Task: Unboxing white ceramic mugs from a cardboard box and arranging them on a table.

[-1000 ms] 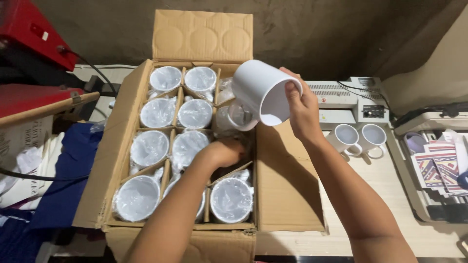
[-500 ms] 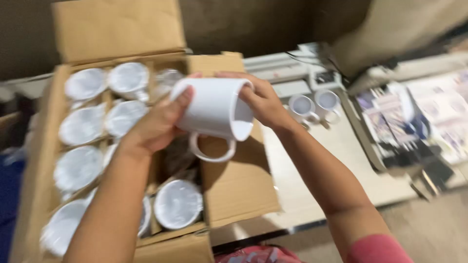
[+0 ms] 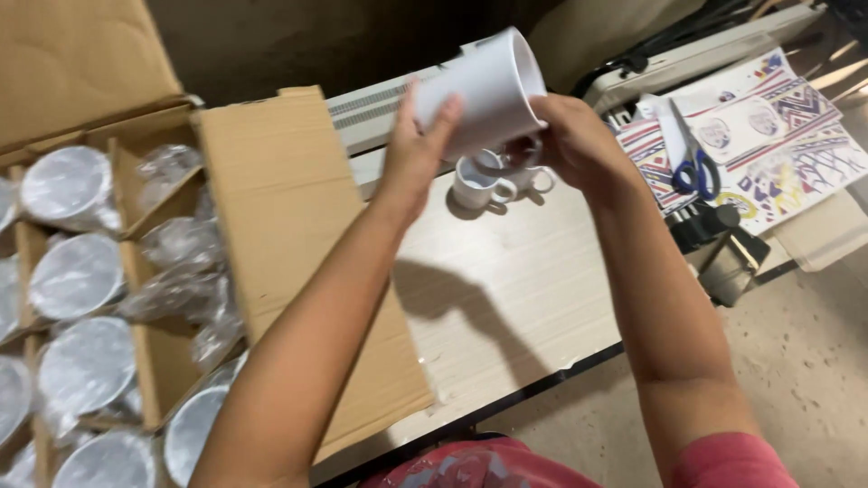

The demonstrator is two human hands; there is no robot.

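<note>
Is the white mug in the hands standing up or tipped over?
Tipped: the white mug lies sideways between both hands, mouth pointing up-right.

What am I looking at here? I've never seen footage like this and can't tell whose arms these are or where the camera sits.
There is no machine: the camera is worn on a person's head and looks down, so the two bare arms are that person's own. The left hand and the right hand together hold a plain white mug, tilted above a pale wooden table. Under it stand two more white mugs. At the left is an open cardboard box with dividers, its cells holding plastic-wrapped mugs. At the right lie colourful printed sheets with blue-handled scissors on them.
</note>
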